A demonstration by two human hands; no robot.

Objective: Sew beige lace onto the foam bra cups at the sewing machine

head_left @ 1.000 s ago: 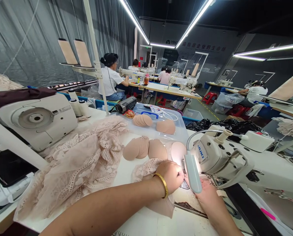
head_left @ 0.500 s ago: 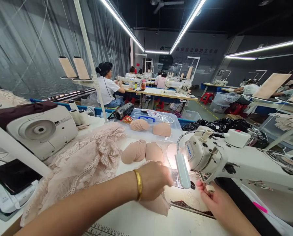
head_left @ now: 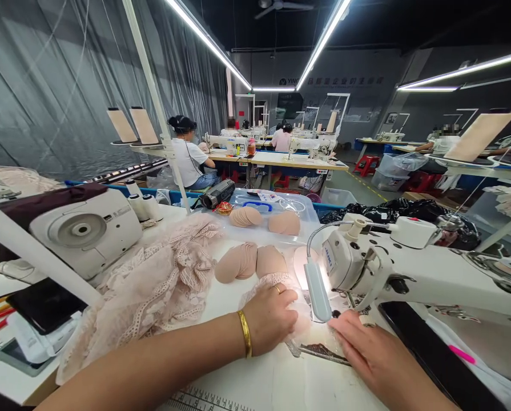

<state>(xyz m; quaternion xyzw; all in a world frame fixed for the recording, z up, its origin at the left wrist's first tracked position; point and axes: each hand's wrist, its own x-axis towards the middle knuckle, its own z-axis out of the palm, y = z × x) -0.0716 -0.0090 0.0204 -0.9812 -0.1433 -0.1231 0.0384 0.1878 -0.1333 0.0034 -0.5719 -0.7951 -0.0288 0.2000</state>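
My left hand (head_left: 273,319), with a gold ring and bracelet, has its fingers curled down on a pale pink lace piece (head_left: 276,279). Sheer fabric shows beyond its fingertips, towards the machine. On the sewing machine bed lies my right hand (head_left: 364,348), fingers stretched out, its tips close to the needle area. The white sewing machine (head_left: 345,260) stands over that spot, and a small lamp (head_left: 318,291) on a bendy neck partly hides the needle and presser foot. Behind my left hand are a fanned stack of beige cup pads (head_left: 238,262) and another beige pad (head_left: 270,261).
A heap of pink lace (head_left: 165,279) lies to the left, by a second machine (head_left: 84,228). More pads (head_left: 245,217) rest on a clear plastic box lid (head_left: 233,231). A black phone (head_left: 45,305) is at far left. Co-workers sit at machines further back.
My right hand has left the needle area, moving left and flattening on the bed. My left hand has drawn back slightly onto lace; the beige piece beneath it no longer shows.
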